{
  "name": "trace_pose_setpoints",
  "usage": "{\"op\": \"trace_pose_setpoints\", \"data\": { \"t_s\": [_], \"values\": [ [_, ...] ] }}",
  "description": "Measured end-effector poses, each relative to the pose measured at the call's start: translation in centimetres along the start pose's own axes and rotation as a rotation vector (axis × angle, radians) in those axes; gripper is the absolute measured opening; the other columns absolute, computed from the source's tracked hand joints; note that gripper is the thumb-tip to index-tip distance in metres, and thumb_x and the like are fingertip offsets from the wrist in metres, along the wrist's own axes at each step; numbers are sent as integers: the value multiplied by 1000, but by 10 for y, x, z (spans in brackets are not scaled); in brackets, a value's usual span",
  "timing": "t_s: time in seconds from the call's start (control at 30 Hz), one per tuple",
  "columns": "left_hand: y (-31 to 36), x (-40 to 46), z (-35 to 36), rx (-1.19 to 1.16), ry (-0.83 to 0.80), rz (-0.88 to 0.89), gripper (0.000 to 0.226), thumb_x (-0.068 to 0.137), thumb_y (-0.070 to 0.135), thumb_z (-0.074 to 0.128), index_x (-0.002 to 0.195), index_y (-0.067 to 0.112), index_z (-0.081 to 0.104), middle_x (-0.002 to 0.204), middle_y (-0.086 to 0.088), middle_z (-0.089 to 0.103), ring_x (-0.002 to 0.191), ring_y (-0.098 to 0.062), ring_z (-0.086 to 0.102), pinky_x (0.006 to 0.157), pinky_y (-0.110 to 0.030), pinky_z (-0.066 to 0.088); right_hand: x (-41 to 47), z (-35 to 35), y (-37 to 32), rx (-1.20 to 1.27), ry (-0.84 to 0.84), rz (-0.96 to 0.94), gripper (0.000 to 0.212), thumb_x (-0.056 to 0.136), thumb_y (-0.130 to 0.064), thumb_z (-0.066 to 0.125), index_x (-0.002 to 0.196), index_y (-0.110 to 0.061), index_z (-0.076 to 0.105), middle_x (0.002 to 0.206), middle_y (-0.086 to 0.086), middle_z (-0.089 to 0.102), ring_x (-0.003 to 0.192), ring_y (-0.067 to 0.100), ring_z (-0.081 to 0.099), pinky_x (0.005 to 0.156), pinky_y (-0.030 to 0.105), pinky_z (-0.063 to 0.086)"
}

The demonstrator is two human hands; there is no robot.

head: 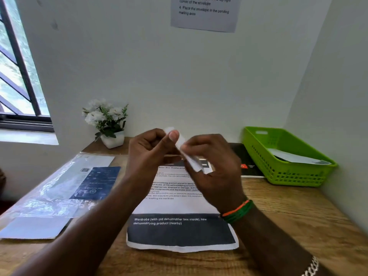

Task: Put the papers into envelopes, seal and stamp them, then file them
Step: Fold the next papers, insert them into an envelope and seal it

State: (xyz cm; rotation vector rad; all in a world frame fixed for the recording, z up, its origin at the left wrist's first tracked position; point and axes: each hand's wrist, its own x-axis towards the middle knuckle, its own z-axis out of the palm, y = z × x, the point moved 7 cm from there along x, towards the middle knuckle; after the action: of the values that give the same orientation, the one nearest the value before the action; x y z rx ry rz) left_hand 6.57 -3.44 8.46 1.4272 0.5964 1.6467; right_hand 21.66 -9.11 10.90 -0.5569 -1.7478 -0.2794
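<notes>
both hands are raised above the wooden bench point(298, 216), close together, with a small white strip of paper point(190, 159) between them. the left hand point(153, 154) has its fingers curled and its thumb pressed against the upper end of the strip, pinching it. the right hand point(215, 166) has its fingers bent round the strip's lower part, which pokes out below them; the strip is blurred, so what it is exactly cannot be told. the right wrist wears an orange and green beaded bracelet point(238, 211).

directly beneath the hands a printed white sheet with a dark band across its bottom point(179, 232) lies flat on the bench. to the left lies a clear plastic packet of white envelopes with a dark blue label point(65, 188). at the far right stands a bright green slotted plastic basket point(286, 174) with a white envelope point(294, 157) lying in it, and a black booklet point(249, 162) lies just beside the basket. a small white pot of white flowers point(107, 124) stands at the back against the wall, under a grey printed notice point(205, 12).
</notes>
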Motion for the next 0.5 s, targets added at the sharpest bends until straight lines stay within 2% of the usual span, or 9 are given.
{"op": "trace_pose_setpoints", "data": {
  "t_s": [0.1, 0.2, 0.27, 0.37, 0.43, 0.5],
  "values": [
    [-3, -1, -5, 84, 54, -45, 36, 83, 34, 81, 97, 1, 74, 90, -18, 76, 81, -31, 75, 66, -36, 60, -9, 22, 6, -83, -153, -7, 19, 85, -16, 79, 102, -10, 76, 108, 6, 67, 103, 24, 60, 84, 44, 47],
    [-16, 6, -18, 136, 109, -136, 23, 90, 25, 74, 99, 4, 76, 93, -18, 77, 84, -34, 75, 70, -40, 61, -13, 30, 20, -84, -316, 79, 48, 76, -40, 85, 117, -20, 72, 125, 0, 61, 120, 19, 54, 95, 44, 44],
    [-25, 11, -32, 117, 160, -223, 20, 92, 22, 72, 100, 5, 75, 95, -17, 77, 85, -33, 74, 71, -38, 61, -11, 15, 36, 20, -206, 210, 47, 77, -41, 83, 117, -19, 71, 124, -2, 61, 120, 19, 56, 98, 43, 45],
    [-33, 17, -49, -62, 211, -377, 18, 94, 22, 68, 101, 5, 72, 96, -13, 78, 84, -25, 75, 64, -34, 63, -14, -24, 90, -15, 133, 507, 29, 86, -40, 74, 111, -26, 70, 115, -10, 62, 110, 16, 60, 90, 47, 51],
    [-37, 20, -60, -192, 203, -438, 20, 96, 21, 64, 107, 5, 69, 102, -13, 77, 89, -24, 75, 68, -36, 65, -27, -39, 131, -74, 225, 804, 29, 85, -36, 72, 113, -30, 67, 115, -10, 63, 100, 15, 61, 87, 44, 54],
    [-44, 24, -72, -273, 196, -487, 24, 97, 21, 63, 113, 3, 65, 112, -17, 74, 100, -27, 73, 79, -40, 64, -51, -38, 163, 143, 237, 1129, 28, 87, -18, 73, 113, -22, 65, 109, 3, 68, 85, 18, 66, 73, 38, 57]
  ]
}}
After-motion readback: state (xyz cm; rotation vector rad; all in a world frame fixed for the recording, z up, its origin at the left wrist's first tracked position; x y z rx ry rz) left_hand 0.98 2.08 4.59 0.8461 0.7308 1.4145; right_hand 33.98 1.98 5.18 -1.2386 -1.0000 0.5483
